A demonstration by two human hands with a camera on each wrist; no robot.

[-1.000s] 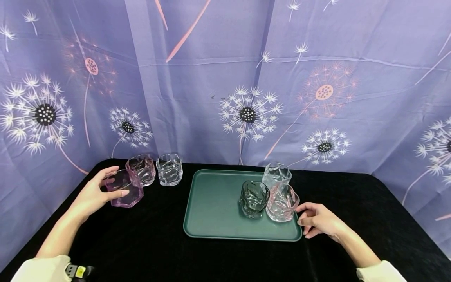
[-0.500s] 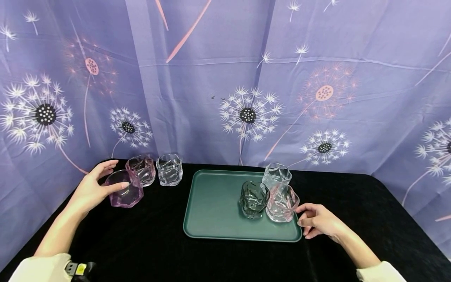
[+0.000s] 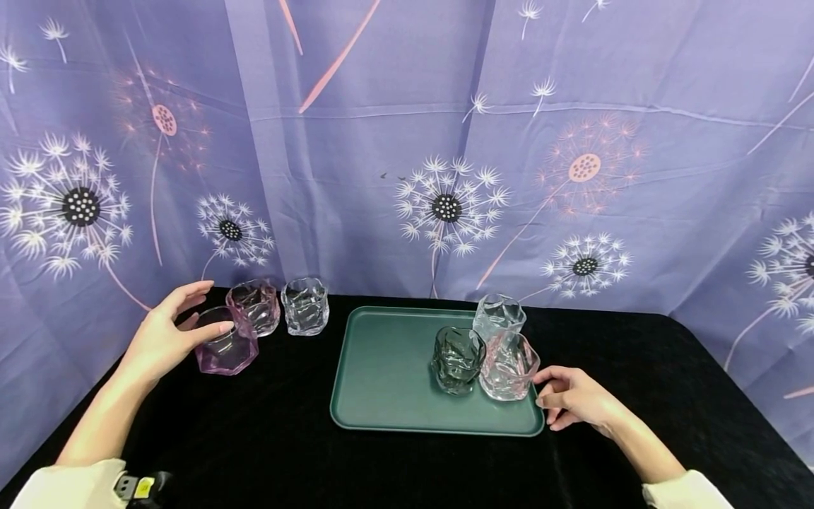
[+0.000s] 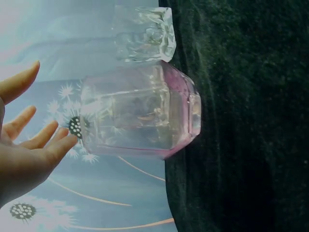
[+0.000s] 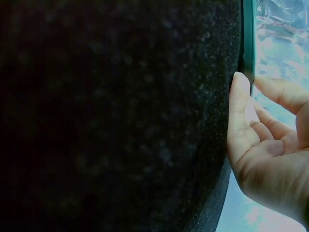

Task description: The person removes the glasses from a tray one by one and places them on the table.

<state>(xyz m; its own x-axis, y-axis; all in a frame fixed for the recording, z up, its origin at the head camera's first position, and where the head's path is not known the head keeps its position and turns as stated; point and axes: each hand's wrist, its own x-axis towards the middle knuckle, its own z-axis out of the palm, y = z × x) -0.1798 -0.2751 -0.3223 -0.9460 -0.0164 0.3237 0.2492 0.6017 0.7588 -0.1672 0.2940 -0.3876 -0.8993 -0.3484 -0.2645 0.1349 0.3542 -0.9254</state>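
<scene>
My left hand hovers at the purple glass on the left of the table, thumb and fingers spread. In the left wrist view a gap shows between the fingers and that upright purple glass. Just behind it stand a pink glass and a clear glass. My right hand pinches the right rim of the green tray between thumb and fingers, near its front corner. Upright on the tray are a dark grey glass, a light pink glass and a clear glass.
A black cloth covers the table. Behind it hangs a purple curtain with dandelion prints, also rising along both sides. The three tray glasses stand close together at the tray's right end.
My left fingers have let go of the purple glass and moved slightly up and back. That glass stays where it was. The right hand and the tray have not moved.
</scene>
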